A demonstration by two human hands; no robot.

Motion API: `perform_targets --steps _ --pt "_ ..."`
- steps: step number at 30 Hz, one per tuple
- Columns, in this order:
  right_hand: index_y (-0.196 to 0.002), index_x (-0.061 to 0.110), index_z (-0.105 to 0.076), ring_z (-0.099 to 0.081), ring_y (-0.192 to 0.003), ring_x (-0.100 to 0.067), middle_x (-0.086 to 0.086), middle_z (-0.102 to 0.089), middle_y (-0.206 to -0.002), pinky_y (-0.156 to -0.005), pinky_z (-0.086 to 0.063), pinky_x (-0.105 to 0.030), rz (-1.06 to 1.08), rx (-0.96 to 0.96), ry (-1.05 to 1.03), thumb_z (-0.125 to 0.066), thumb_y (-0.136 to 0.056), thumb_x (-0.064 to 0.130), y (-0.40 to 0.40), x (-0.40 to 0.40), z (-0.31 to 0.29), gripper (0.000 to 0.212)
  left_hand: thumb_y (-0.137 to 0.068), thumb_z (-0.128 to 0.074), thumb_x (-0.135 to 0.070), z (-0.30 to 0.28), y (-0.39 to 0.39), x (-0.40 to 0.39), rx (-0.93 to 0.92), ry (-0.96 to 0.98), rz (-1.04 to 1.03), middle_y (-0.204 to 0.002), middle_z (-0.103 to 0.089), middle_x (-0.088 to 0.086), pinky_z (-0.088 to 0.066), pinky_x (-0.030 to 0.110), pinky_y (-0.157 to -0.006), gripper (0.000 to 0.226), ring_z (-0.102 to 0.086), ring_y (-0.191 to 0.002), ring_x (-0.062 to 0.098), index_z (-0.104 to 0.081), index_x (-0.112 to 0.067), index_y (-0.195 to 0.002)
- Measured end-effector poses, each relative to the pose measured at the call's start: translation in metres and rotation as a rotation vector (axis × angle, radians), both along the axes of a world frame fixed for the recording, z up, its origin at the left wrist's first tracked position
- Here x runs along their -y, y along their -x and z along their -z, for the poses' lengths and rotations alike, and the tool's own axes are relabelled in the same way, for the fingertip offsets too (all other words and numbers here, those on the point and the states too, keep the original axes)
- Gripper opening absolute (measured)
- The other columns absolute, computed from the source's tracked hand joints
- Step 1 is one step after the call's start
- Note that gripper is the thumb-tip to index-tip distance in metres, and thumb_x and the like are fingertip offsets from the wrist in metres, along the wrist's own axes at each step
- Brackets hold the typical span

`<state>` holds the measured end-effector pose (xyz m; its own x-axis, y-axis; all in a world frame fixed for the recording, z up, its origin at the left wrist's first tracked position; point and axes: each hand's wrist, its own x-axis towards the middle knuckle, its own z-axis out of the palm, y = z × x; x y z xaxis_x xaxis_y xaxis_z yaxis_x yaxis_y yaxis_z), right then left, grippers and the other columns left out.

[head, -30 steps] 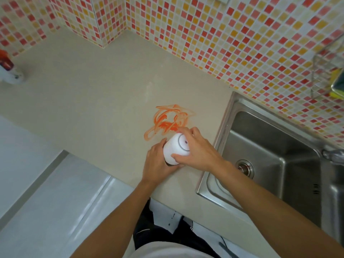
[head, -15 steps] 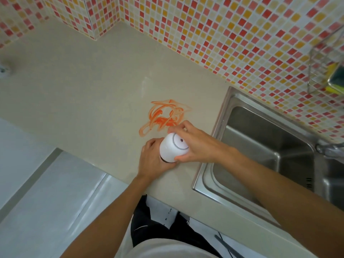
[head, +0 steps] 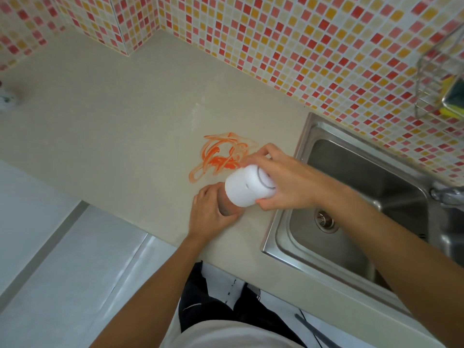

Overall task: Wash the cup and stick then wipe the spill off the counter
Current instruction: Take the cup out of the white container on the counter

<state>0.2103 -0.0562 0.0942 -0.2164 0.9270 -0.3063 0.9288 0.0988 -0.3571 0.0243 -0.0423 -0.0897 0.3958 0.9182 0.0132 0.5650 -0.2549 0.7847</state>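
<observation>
A white cup (head: 247,188) is tilted on its side just above the beige counter (head: 113,116), its base toward me. My right hand (head: 288,182) grips it around the base end. My left hand (head: 209,214) is curled on the counter at the cup's lower, open end, which is in shadow; whether it touches the cup is unclear. An orange smeared spill (head: 221,156) lies on the counter just behind the cup. No stick shows.
A steel sink (head: 301,136) with a drain (head: 324,219) sits right of the cup, and a faucet (head: 444,194) is at the right edge. A wire rack (head: 437,79) with a sponge (head: 452,94) hangs on the tiled wall. A small white object (head: 5,99) stands far left.
My right hand has lifted and tipped the cup toward the sink side. My left hand has slipped from the cup's side to its lower end.
</observation>
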Motion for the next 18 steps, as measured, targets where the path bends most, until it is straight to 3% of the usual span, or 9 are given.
perform_targets --steps 3,6,10,15,18 --pt "-0.124 0.037 -0.040 -0.052 -0.104 -0.015 0.007 -0.043 -0.121 -0.084 -0.050 -0.032 0.212 -0.098 -0.047 -0.082 -0.063 0.040 -0.024 0.008 -0.011 0.075 -0.062 -0.075 -0.066 0.003 0.000 -0.001 -0.071 0.002 0.032 -0.126 -0.055 -0.009 -0.034 0.028 -0.097 0.082 -0.045 -0.120 0.013 -0.047 -0.025 -0.127" --pt "-0.117 0.038 -0.043 -0.056 -0.104 -0.015 0.005 -0.053 -0.119 -0.083 -0.054 -0.036 0.497 -0.254 -0.111 -0.084 -0.064 0.045 -0.054 0.021 -0.002 0.068 -0.060 -0.070 -0.074 0.005 -0.001 -0.001 -0.111 0.005 0.045 -0.128 -0.053 -0.006 -0.034 0.031 -0.099 0.091 -0.044 -0.121 0.016 -0.044 -0.024 -0.131" --pt "-0.126 0.028 -0.047 -0.063 -0.103 -0.017 0.002 -0.062 -0.117 -0.086 -0.056 -0.041 0.880 -0.607 -0.117 -0.081 -0.077 0.026 -0.080 0.038 0.040 0.060 -0.056 -0.069 -0.078 0.002 -0.001 0.000 -0.088 0.024 0.028 -0.133 -0.050 -0.003 -0.034 0.035 -0.103 0.104 -0.043 -0.124 0.017 -0.039 -0.022 -0.138" --pt "-0.131 0.023 -0.045 -0.063 -0.103 -0.012 -0.002 -0.058 -0.125 -0.074 -0.058 -0.028 1.040 -0.842 -0.018 -0.078 -0.079 0.017 -0.078 0.043 0.084 0.062 -0.062 -0.077 -0.065 0.000 -0.002 0.002 -0.025 0.003 0.002 -0.126 -0.054 -0.004 -0.037 0.035 -0.100 0.086 -0.049 -0.118 0.019 -0.045 -0.023 -0.130" --pt "-0.132 0.022 -0.045 -0.062 -0.106 -0.011 0.001 -0.059 -0.125 -0.081 -0.058 -0.035 1.062 -0.773 -0.052 -0.086 -0.063 0.031 -0.075 0.037 0.110 0.081 -0.061 -0.081 -0.059 0.000 -0.003 0.002 0.011 0.015 -0.011 -0.121 -0.048 -0.006 -0.042 0.037 -0.098 0.082 -0.049 -0.113 0.016 -0.043 -0.026 -0.126"
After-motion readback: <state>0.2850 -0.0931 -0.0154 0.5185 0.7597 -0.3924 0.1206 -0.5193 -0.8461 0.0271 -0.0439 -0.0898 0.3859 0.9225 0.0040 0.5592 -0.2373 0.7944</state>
